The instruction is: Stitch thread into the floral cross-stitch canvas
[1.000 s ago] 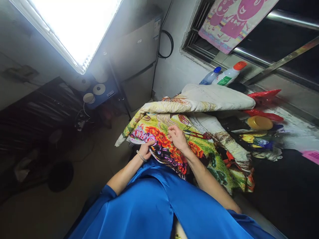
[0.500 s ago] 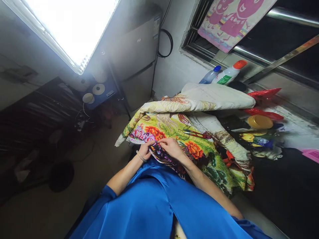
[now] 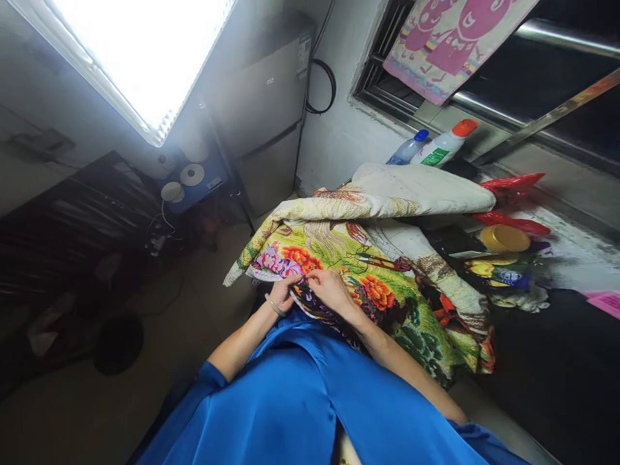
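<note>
Clamped in the grip of the left hand (image 3: 285, 290): near edge of a floral embroidered cloth (image 3: 334, 245), spread out against the blue garment (image 3: 271, 394) and bunched into a roll along its far edge. Close beside, at the same near edge: right hand (image 3: 332, 289), fingertips pinched together on the cloth, anything between them too small to tell. Farther in, toward the cloth's right end: red-handled scissors (image 3: 382, 261), apart from both hands.

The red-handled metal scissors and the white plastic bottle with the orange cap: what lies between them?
In the head view, pale folds of the multicoloured flowered cloth lie between scissors and bottle.
</note>
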Demonstrator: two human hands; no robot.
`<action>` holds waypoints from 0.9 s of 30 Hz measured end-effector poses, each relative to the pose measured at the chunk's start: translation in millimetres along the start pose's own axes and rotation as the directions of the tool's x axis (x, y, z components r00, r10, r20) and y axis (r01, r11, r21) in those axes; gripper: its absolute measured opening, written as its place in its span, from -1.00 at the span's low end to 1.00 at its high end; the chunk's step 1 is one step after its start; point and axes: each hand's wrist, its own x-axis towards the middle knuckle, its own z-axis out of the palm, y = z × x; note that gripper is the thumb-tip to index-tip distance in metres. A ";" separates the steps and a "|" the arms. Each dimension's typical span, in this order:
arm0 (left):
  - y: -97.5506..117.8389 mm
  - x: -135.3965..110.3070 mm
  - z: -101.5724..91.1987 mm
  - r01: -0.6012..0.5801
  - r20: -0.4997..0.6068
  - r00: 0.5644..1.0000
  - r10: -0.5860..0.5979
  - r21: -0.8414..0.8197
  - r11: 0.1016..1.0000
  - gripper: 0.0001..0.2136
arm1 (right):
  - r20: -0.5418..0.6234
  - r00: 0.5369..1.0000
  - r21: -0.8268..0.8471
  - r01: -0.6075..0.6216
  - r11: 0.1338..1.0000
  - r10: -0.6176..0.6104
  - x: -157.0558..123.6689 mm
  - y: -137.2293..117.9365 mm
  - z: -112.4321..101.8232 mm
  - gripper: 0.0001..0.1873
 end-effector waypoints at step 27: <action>3.3 2.1 5.4 0.133 0.017 0.991 -0.133 -0.003 0.991 -0.85 | 0.060 0.986 0.229 -0.166 0.959 0.157 6.1 5.6 4.7 -0.89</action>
